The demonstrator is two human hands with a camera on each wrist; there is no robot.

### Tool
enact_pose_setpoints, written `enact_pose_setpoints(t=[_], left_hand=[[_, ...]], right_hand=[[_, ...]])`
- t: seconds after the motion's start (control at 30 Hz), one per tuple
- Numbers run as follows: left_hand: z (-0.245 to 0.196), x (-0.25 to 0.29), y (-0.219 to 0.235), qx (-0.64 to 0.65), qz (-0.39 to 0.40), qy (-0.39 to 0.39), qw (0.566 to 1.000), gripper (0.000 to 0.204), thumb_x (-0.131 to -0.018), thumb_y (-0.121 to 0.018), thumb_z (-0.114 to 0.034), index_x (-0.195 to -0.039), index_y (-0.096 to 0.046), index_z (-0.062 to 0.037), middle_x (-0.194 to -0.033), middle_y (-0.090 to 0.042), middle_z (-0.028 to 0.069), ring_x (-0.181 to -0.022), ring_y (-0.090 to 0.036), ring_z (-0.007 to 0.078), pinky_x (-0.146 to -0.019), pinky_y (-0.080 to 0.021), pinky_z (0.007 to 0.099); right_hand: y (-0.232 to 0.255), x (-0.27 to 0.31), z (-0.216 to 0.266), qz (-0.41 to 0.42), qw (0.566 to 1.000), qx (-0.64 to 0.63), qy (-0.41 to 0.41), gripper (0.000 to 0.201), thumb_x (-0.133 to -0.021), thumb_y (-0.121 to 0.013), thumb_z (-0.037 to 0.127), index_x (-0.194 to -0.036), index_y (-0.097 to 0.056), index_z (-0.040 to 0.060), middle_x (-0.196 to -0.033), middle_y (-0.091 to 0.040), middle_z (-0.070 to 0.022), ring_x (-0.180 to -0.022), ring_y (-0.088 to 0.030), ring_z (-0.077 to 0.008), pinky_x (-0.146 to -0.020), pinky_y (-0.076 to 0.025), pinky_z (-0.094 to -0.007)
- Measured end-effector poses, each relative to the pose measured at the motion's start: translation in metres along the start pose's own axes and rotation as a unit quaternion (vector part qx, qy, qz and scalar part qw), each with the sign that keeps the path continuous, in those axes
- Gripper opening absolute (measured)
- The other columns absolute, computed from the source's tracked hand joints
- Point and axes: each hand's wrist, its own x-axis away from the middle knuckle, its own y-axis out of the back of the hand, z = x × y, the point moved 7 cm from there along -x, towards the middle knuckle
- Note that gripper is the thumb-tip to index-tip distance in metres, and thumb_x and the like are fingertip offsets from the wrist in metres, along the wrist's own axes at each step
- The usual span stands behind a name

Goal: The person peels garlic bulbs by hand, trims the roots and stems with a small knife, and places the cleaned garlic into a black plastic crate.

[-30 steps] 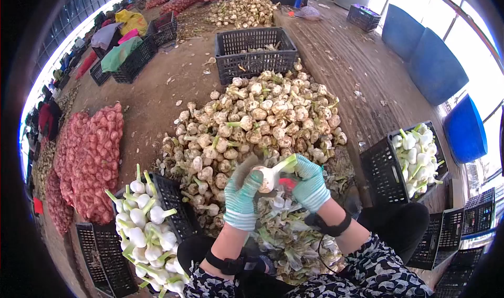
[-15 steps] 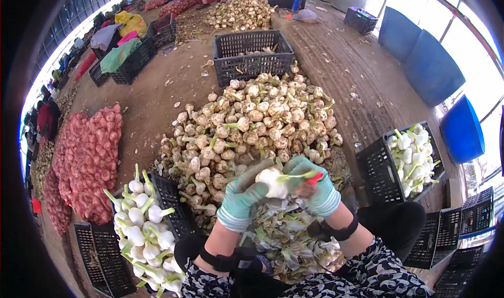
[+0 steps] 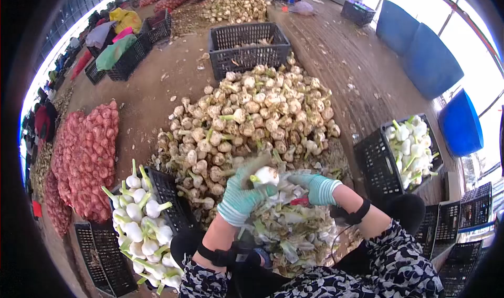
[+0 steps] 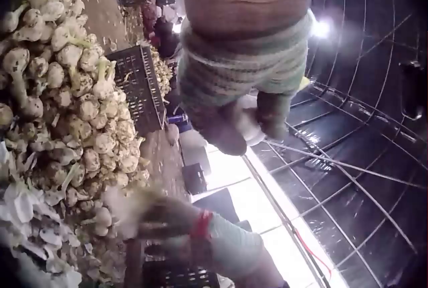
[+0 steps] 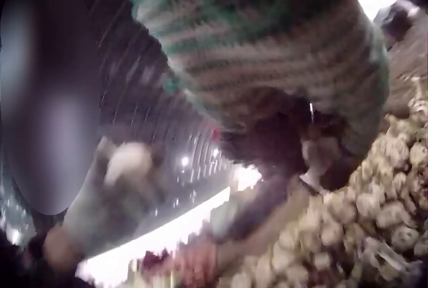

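My left hand (image 3: 239,198), in a striped green-and-white glove, grips a garlic bulb (image 3: 266,176), white with some brown at its top. In the left wrist view that bulb (image 4: 249,124) shows between thumb and fingers. To its right is my gloved right hand (image 3: 319,189), blurred, its fingers curled round a small red-handled tool (image 3: 300,200); its working end is hidden. Pale torn skin shows by the right fingertips, and in the right wrist view a whitish scrap (image 5: 319,158) lies between the fingers. Under both hands is a heap of peeled-off skins (image 3: 289,230).
Ahead lies a large pile of unpeeled garlic (image 3: 262,109), with a black crate (image 3: 249,59) behind it. Crates of cleaned white garlic stand at left (image 3: 181,203) and right (image 3: 370,164). Red net sacks (image 3: 86,161) lie far left; blue tubs (image 3: 461,125) line the right.
The hands have parted, the right drawing off rightward from the bulb. The bulb has turned whiter, and its long green stem no longer sticks out to the right.
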Motion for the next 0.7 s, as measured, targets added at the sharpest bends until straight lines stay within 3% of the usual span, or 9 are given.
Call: enact_pose_setpoints(t=[0.1, 0.13, 0.23, 0.27, 0.3, 0.43, 0.57, 0.63, 0.7], left_hand=[[-0.009, -0.002, -0.008, -0.081, 0.003, -0.034, 0.996, 0.062, -0.058, -0.073, -0.004, -0.114, -0.046, -0.0019, -0.112, -0.049, 0.0110, -0.102, -0.047, 0.0173, -0.085, -0.040, 0.0291], [-0.010, -0.003, -0.012, -0.066, 0.005, -0.021, 0.998, 0.064, -0.057, -0.074, -0.004, -0.114, -0.045, -0.0008, -0.111, -0.049, 0.0114, -0.100, -0.048, 0.0175, -0.085, -0.041, 0.0290], [-0.013, -0.004, -0.014, -0.064, 0.016, -0.009, 0.998, 0.066, -0.056, -0.074, -0.003, -0.114, -0.044, 0.0016, -0.107, -0.051, 0.0119, -0.097, -0.050, 0.0179, -0.084, -0.042, 0.0290], [-0.010, -0.004, -0.014, -0.032, 0.019, 0.013, 0.999, 0.065, -0.056, -0.074, -0.004, -0.113, -0.045, 0.0014, -0.106, -0.052, 0.0113, -0.096, -0.051, 0.0175, -0.083, -0.042, 0.0290], [-0.006, -0.004, -0.013, 0.001, 0.022, 0.035, 0.999, 0.063, -0.056, -0.074, -0.005, -0.113, -0.045, 0.0011, -0.104, -0.053, 0.0108, -0.095, -0.052, 0.0172, -0.083, -0.043, 0.0290], [0.001, -0.006, -0.011, 0.033, -0.018, 0.047, 0.998, 0.062, -0.055, -0.075, -0.007, -0.110, -0.048, 0.0008, -0.103, -0.054, 0.0100, -0.092, -0.053, 0.0163, -0.079, -0.045, 0.0286], [0.001, -0.008, -0.014, -0.029, 0.002, 0.024, 0.999, 0.059, -0.055, -0.076, -0.008, -0.107, -0.050, 0.0015, -0.103, -0.054, 0.0099, -0.092, -0.053, 0.0171, -0.080, -0.044, 0.0285], [-0.002, -0.009, -0.017, -0.039, 0.013, 0.038, 0.998, 0.060, -0.055, -0.076, -0.008, -0.108, -0.050, 0.0017, -0.104, -0.054, 0.0103, -0.094, -0.053, 0.0175, -0.081, -0.044, 0.0291], [-0.001, -0.010, -0.018, -0.049, 0.038, 0.001, 0.998, 0.061, -0.055, -0.076, -0.007, -0.109, -0.049, 0.0018, -0.105, -0.054, 0.0104, -0.096, -0.052, 0.0174, -0.081, -0.044, 0.0290]], right_hand=[[0.041, -0.003, 0.042, -0.045, 0.966, -0.249, -0.049, 0.029, -0.079, -0.051, 0.014, -0.101, -0.044, -0.0033, -0.092, -0.055, -0.0187, -0.077, -0.057, -0.0279, -0.071, -0.047, -0.0330], [0.034, -0.009, 0.027, -0.075, 0.786, -0.564, -0.243, 0.030, -0.083, -0.047, 0.022, -0.100, -0.044, -0.0026, -0.086, -0.055, -0.0174, -0.074, -0.057, -0.0264, -0.063, -0.049, -0.0323], [0.023, -0.009, 0.066, -0.021, 0.707, -0.670, -0.224, 0.032, -0.086, -0.041, 0.027, -0.099, -0.045, -0.0018, -0.081, -0.055, -0.0164, -0.070, -0.056, -0.0221, -0.056, -0.048, -0.0270], [0.013, -0.017, 0.045, 0.113, 0.746, -0.630, -0.181, 0.026, -0.085, -0.045, 0.021, -0.098, -0.047, -0.0012, -0.081, -0.056, -0.0161, -0.069, -0.056, -0.0181, -0.054, -0.048, -0.0255], [0.053, -0.012, 0.069, 0.034, 0.960, -0.278, -0.030, 0.019, -0.081, -0.052, 0.011, -0.095, -0.050, -0.0009, -0.082, -0.057, -0.0118, -0.070, -0.056, -0.0135, -0.056, -0.048, -0.0236], [0.055, -0.004, 0.053, -0.053, 0.907, -0.412, -0.066, 0.017, -0.074, -0.056, -0.002, -0.091, -0.054, 0.0003, -0.082, -0.059, -0.0034, -0.072, -0.054, -0.0097, -0.062, -0.046, -0.0211], [0.058, 0.006, 0.076, -0.189, 0.958, -0.197, 0.085, 0.016, -0.072, -0.057, -0.002, -0.087, -0.053, 0.0010, -0.074, -0.058, -0.0063, -0.064, -0.054, -0.0136, -0.058, -0.046, -0.0245], [0.056, 0.005, 0.058, -0.184, 0.982, -0.051, 0.005, 0.011, -0.074, -0.053, -0.001, -0.085, -0.053, -0.0001, -0.074, -0.057, -0.0088, -0.064, -0.055, -0.0157, -0.057, -0.046, -0.0260], [0.038, 0.005, 0.013, -0.137, 0.916, -0.345, -0.150, 0.012, -0.077, -0.052, 0.004, -0.088, -0.052, -0.0013, -0.080, -0.057, -0.0111, -0.070, -0.055, -0.0176, -0.059, -0.046, -0.0263]])
